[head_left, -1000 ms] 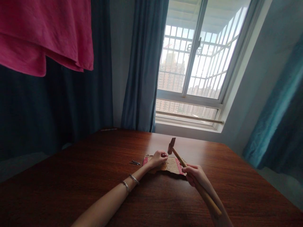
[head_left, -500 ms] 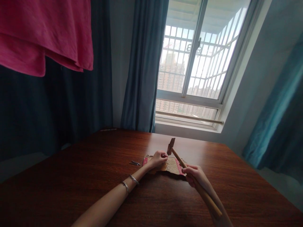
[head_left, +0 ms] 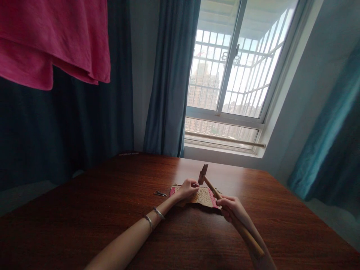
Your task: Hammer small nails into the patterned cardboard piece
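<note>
My right hand (head_left: 231, 209) is closed round the wooden handle of a hammer (head_left: 216, 193). The hammer's metal head (head_left: 203, 174) hangs just above and right of my left hand (head_left: 188, 188). That hand rests on a tan cardboard piece (head_left: 204, 197) dotted with small holes and edged in pink. Its fingers are pinched together on something too small to make out. The cardboard lies flat on the dark wooden table (head_left: 112, 210).
A few small metal nails (head_left: 160, 193) lie on the table just left of the cardboard. Behind the table are a window (head_left: 233, 75), blue curtains (head_left: 171, 75) and a pink cloth (head_left: 53, 37) hanging at the upper left.
The hammer head has dipped slightly toward my left hand. Both hands stay in place.
</note>
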`<state>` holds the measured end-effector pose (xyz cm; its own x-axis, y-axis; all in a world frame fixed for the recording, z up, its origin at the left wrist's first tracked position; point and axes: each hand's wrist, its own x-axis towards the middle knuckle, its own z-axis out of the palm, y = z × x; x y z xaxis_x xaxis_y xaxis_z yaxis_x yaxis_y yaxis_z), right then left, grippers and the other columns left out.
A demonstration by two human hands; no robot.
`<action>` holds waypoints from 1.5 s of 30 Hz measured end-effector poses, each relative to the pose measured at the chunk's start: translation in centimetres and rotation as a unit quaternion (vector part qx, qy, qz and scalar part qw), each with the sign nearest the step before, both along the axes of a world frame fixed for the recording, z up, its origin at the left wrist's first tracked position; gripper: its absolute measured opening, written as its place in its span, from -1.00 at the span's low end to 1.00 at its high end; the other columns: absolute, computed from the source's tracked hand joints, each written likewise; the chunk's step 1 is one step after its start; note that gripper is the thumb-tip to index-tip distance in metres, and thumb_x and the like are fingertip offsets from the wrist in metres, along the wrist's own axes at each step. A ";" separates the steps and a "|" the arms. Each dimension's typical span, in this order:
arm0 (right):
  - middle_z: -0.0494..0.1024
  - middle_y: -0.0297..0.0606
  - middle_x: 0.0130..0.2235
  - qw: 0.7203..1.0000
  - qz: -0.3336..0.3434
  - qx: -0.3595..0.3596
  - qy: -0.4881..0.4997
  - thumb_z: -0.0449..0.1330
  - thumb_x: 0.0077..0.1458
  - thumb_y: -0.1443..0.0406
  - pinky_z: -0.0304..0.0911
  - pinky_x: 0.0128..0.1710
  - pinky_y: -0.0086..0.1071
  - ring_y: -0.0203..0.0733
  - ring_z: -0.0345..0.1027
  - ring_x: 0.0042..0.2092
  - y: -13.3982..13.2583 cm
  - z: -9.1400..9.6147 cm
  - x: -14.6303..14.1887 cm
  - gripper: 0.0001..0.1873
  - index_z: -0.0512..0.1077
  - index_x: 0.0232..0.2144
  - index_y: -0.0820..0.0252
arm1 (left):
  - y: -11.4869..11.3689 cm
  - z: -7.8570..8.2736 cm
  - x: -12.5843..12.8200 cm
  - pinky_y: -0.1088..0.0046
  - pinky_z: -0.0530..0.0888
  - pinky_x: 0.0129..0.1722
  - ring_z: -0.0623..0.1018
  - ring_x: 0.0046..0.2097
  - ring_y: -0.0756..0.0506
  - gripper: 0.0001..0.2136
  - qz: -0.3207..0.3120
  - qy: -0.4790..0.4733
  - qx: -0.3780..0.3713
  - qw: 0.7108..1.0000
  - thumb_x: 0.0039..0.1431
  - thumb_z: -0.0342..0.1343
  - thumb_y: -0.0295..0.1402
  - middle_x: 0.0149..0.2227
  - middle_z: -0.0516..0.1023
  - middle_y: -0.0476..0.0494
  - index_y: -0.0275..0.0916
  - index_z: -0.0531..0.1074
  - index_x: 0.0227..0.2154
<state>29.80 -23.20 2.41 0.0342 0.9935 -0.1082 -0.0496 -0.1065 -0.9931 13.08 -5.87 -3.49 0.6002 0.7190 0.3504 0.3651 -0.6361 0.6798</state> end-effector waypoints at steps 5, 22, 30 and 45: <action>0.15 -0.50 -0.80 1.000 -0.008 -0.007 0.000 0.16 -0.21 0.24 -0.14 -0.81 -0.54 -0.44 -0.05 -0.77 -0.1 0.2 0.0 -0.85 0.33 -0.57 0.24 | 0.0 0.1 0.0 0.56 0.30 -0.29 0.43 -0.32 0.00 -0.86 -0.006 0.004 0.000 1.000 -0.02 0.05 -0.40 -0.40 0.49 -0.05 -0.31 0.49 -0.45; 0.16 -0.49 -0.81 1.000 -0.012 0.002 -0.023 0.17 -0.22 0.19 -0.15 -0.80 -0.52 -0.44 -0.06 -0.77 0.0 -0.2 0.2 -0.79 0.31 -0.62 0.23 | -0.4 0.6 -0.1 0.56 0.31 -0.28 0.43 -0.30 -0.01 -0.87 -0.003 -0.002 -0.025 1.000 -0.03 0.07 -0.40 -0.37 0.51 -0.05 -0.30 0.49 -0.43; 0.16 -0.49 -0.81 1.000 -0.011 0.005 -0.014 0.16 -0.21 0.21 -0.14 -0.80 -0.52 -0.43 -0.06 -0.77 0.1 -0.5 0.3 -0.82 0.33 -0.58 0.24 | -0.1 0.1 0.0 0.56 0.31 -0.29 0.44 -0.32 -0.01 -0.86 0.001 -0.006 -0.006 1.000 -0.03 0.06 -0.39 -0.39 0.50 -0.05 -0.29 0.50 -0.45; 0.16 -0.49 -0.80 1.000 -0.010 -0.005 -0.017 0.18 -0.23 0.20 -0.11 -0.79 -0.53 -0.44 -0.04 -0.75 -0.2 0.3 -0.2 -0.80 0.32 -0.60 0.23 | 0.1 -0.2 0.1 0.55 0.30 -0.32 0.43 -0.34 -0.01 -0.84 -0.005 -0.021 -0.006 1.000 -0.01 0.04 -0.39 -0.41 0.49 -0.07 -0.32 0.49 -0.45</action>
